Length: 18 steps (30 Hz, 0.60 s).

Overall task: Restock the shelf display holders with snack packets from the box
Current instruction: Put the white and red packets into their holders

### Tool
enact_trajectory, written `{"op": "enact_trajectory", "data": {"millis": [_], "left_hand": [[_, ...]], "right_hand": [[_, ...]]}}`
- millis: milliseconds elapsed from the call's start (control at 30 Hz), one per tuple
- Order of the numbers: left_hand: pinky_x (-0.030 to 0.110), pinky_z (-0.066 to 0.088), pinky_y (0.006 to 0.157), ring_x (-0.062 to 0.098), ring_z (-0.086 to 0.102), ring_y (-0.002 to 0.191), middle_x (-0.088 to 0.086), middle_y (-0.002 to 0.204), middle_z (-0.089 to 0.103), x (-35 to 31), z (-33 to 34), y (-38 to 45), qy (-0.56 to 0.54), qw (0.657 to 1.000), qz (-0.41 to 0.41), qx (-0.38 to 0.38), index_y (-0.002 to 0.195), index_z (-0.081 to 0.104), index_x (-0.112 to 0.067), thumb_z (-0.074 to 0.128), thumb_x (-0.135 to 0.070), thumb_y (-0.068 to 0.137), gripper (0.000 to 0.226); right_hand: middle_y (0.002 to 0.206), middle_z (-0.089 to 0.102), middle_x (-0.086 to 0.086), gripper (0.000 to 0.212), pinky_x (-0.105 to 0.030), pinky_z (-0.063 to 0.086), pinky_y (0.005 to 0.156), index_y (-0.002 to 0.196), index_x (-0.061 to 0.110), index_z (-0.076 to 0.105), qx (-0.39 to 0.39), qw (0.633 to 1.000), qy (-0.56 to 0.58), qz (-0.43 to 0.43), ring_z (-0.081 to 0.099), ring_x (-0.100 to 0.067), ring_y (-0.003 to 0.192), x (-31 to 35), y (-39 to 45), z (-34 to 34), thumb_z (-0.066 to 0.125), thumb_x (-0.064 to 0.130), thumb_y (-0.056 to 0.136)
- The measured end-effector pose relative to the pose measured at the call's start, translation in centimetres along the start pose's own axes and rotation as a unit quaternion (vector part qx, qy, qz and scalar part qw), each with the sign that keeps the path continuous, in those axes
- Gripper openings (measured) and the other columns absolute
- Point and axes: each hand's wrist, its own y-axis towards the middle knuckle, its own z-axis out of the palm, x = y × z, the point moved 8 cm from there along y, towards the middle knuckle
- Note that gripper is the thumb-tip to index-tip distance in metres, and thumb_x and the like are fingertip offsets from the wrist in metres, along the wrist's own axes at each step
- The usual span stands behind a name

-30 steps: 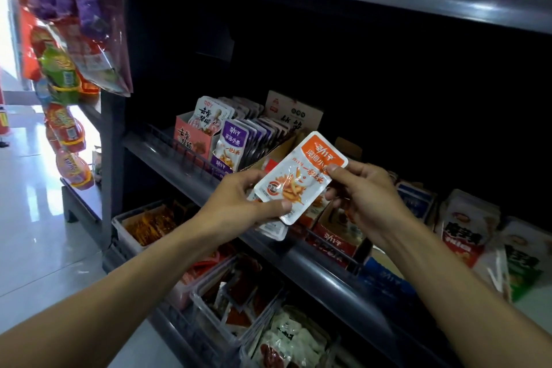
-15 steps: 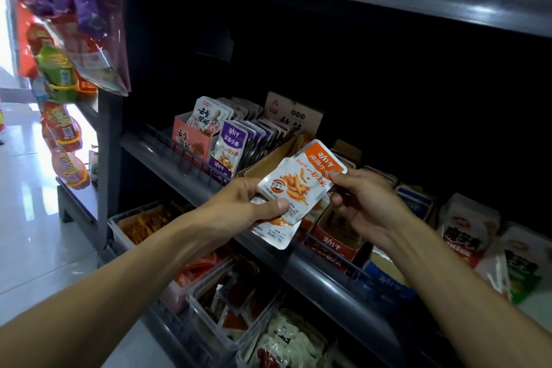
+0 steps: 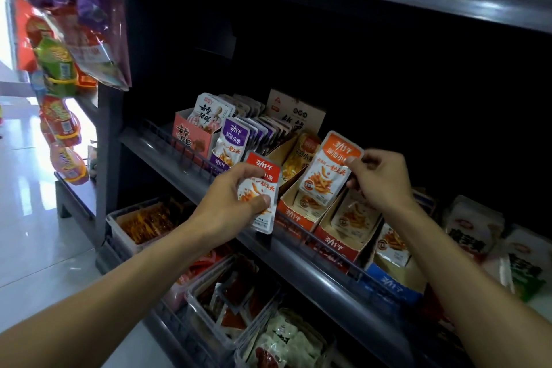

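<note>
My right hand [image 3: 378, 181] pinches an orange-topped snack packet [image 3: 327, 169] by its upper right corner, holding it upright over an orange cardboard display holder [image 3: 294, 216] on the middle shelf. My left hand [image 3: 231, 203] grips a red-topped packet [image 3: 263, 188] just in front of the shelf rail, left of that holder. A second orange holder [image 3: 340, 243] with similar packets stands to the right. No supply box is in view.
Purple packets [image 3: 231, 143] and a pink holder [image 3: 188, 134] fill the shelf's left end. A blue holder [image 3: 391, 285] and white bags [image 3: 472, 227] sit to the right. Clear bins [image 3: 233, 323] of snacks line the lower shelf. Hanging bags [image 3: 59, 63] dangle at the left end.
The two packets were held together in both hands; now they are apart. My right hand carried the orange one right and up over the holder, my left kept the red one.
</note>
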Motion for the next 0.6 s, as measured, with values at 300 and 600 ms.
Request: {"op": "enact_trajectory", "data": {"millis": [300,600], "left_hand": [[0.03,0.058,0.086,0.008,0.065,0.099,-0.007,0.117,0.06,0.6,0.1,-0.2,-0.011,1.0,-0.007,0.025,0.133,0.044,-0.034,0.071,-0.008,0.088,0.059],[0.035,0.056,0.089,0.011,0.07,0.096,-0.004,0.122,0.064,1.5,0.7,-0.3,-0.028,0.998,-0.029,0.049,0.147,0.015,-0.048,0.072,-0.011,0.087,0.091]], "right_hand": [[0.09,0.063,0.001,0.012,-0.015,0.038,0.054,0.085,0.012,0.064,-0.002,0.99,-0.142,-0.02,0.06,-0.013,0.079,-2.0,-0.1,2.3,0.066,0.019,0.094],[0.085,0.061,0.001,0.017,-0.019,0.039,0.051,0.082,0.012,0.063,-0.046,0.988,-0.147,0.032,0.06,-0.015,0.077,-3.0,0.3,1.6,0.072,0.025,0.089]]}}
